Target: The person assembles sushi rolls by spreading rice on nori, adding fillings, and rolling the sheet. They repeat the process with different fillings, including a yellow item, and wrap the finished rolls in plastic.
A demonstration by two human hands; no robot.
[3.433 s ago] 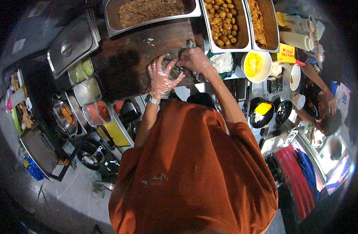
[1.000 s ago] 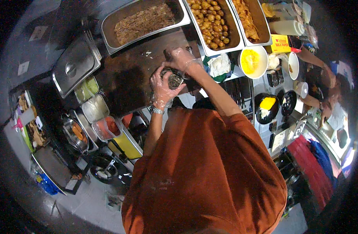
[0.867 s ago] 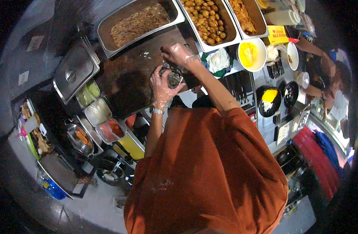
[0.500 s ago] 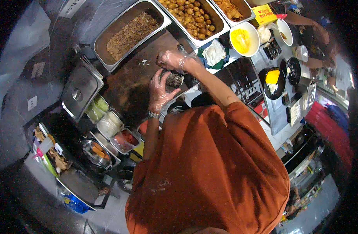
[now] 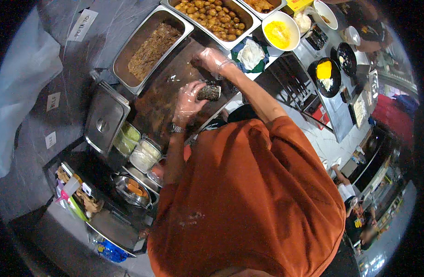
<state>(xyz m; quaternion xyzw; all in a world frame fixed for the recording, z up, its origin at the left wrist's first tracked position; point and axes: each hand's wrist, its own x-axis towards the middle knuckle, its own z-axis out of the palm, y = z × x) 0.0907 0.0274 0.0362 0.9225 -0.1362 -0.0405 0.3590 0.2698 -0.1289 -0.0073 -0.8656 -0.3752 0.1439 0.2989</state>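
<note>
My left hand (image 5: 188, 100), in a clear plastic glove, is closed round a short, dark, speckled cylinder (image 5: 209, 93) with a pale end. It is held low over the brown cutting board (image 5: 154, 99). Beyond it, my gloved right hand (image 5: 213, 61) is curled down at the far side of the board. Whatever lies within its fingers is hidden from view. Small white bits (image 5: 173, 77) are scattered on the board to the left of my hands.
Steel pans of shredded brown meat (image 5: 154, 48) and small potatoes (image 5: 214, 18) border the board. At right are a bowl with yellow food (image 5: 277, 34), a crumpled white cloth (image 5: 251, 55) and black pans (image 5: 323, 78). Tubs (image 5: 145, 156) stand at left; another person (image 5: 359, 221) is far right.
My hands have drawn apart. The left one now wraps the dark cylinder more closely and has tilted it, while the right has moved slightly away. The whole view has shifted a little.
</note>
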